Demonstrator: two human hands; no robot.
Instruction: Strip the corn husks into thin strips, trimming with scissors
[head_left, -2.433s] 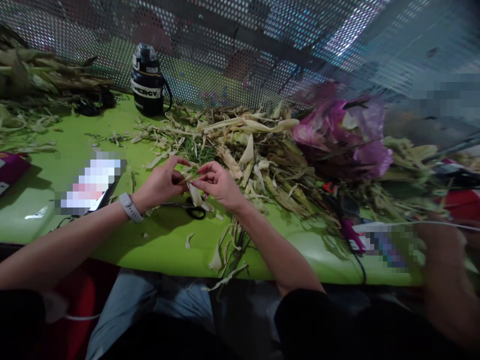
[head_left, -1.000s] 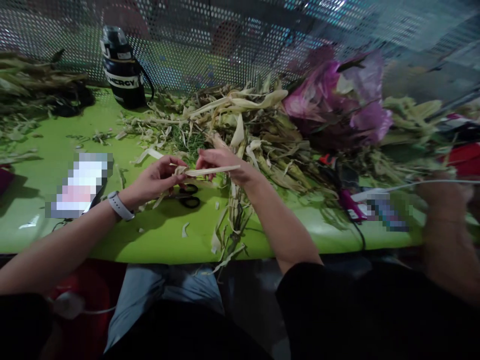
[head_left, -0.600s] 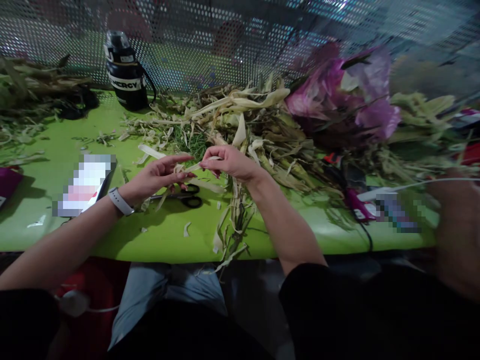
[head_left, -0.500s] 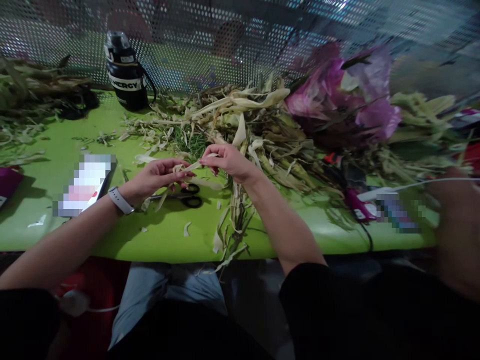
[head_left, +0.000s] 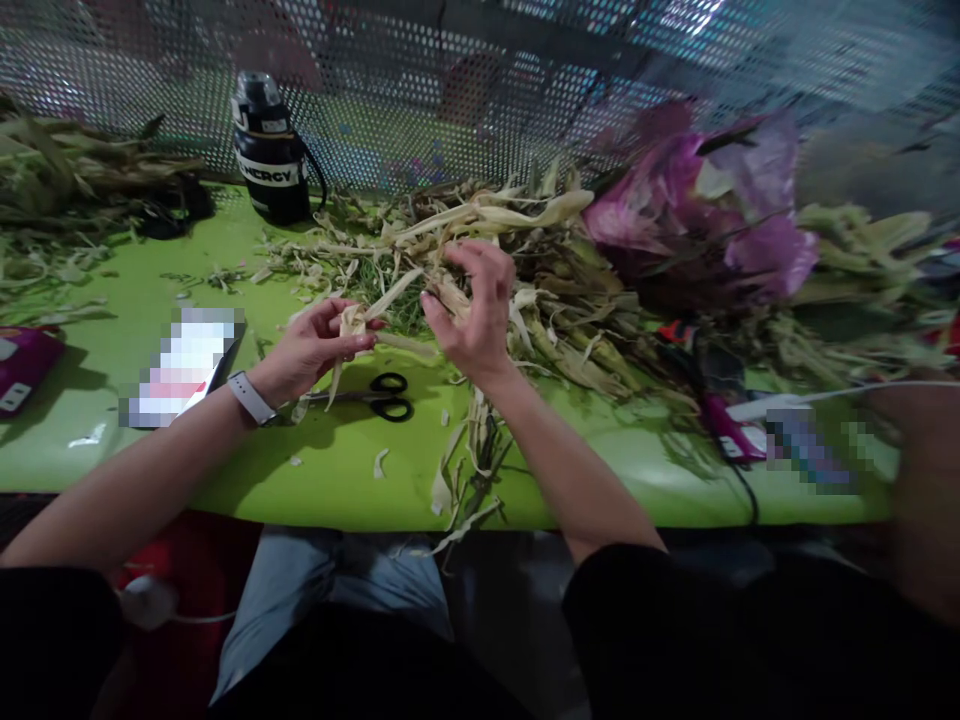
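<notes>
Pinched in the fingers of my left hand [head_left: 304, 350] is a pale, dried strip, apparently corn husk [head_left: 353, 322], bunched into a small fold, with loose ends sticking out to the right and down. My right hand [head_left: 484, 315] is raised over the near side of the dried husk heap [head_left: 581, 345], thumb and fingers apart, a short distance from one free end of the strip. Nothing shows in its grasp. Black-handled scissors [head_left: 390, 397] lie on the green tabletop [head_left: 300, 480] just below both hands, their blades partly under the left wrist.
A black bottle [head_left: 274, 170] stands at the back by the perforated screen [head_left: 375, 90]. A lit phone [head_left: 184, 365] lies left of my wrist. Purple plastic wrapping [head_left: 697, 210] rests on the heap's right. Husk strips [head_left: 472, 490] hang over the front edge. Another person's blurred arm [head_left: 930, 480] is at far right.
My right hand has let go of the husk strip, opened and moved up and right. The left hand keeps its hold. The whole view has shifted slightly.
</notes>
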